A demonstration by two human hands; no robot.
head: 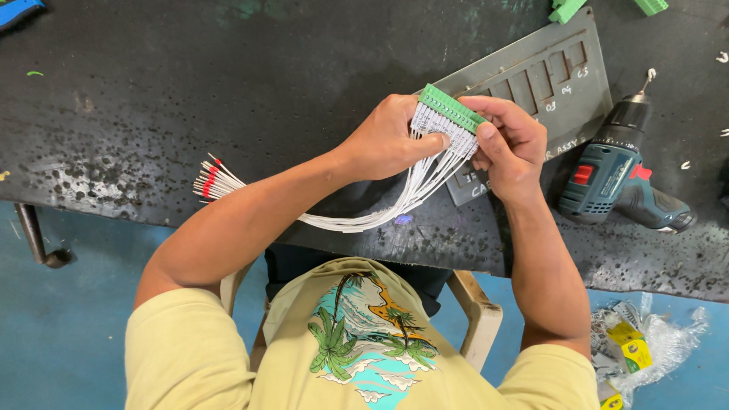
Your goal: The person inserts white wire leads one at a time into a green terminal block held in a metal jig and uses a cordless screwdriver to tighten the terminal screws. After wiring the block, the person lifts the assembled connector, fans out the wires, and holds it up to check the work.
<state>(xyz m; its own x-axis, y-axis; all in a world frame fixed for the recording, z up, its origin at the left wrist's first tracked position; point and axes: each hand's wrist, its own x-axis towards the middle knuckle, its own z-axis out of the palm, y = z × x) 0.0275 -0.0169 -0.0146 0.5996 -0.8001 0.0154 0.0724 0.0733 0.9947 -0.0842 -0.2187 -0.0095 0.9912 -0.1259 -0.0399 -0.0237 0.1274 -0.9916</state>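
Both my hands hold a long green terminal block [451, 108] above the black workbench [190, 99]. My left hand [391, 138] grips its left end, thumb pressed on the labelled white wires [364, 220] that leave the block. My right hand [510, 144] pinches the right end between thumb and fingers. The wire bundle loops down under my left forearm and fans out to the left, ending in red and white ferrule tips [209, 179] resting on the bench.
A grey slotted jig plate [547, 76] lies behind my hands. A teal cordless drill [619, 182] rests to the right. Green connector pieces [568, 9] sit at the far edge. A crumpled plastic bag [645, 345] lies on the blue floor.
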